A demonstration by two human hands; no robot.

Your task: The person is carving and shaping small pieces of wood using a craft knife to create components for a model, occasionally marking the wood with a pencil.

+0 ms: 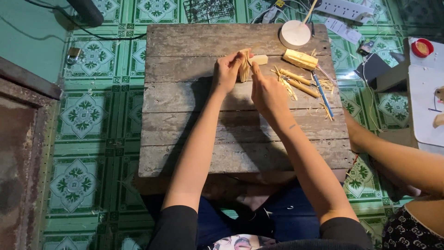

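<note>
While the split bamboo piece stands upright near the far edge of the wooden bench, our left hand closes its grip around it. Our right hand presses fingers against its right side, arms outstretched. What the right fingers pinch stays hidden.

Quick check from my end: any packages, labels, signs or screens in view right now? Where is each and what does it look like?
White paper tag or label: on the floor past the table's far right corner, rectangular, dark print, too small to read.
Small round tub: far right on a white surface, red rim, yellowish contents.
Small dark packet or device: beside the label; cannot tell which.
No screens or signs visible.
</note>
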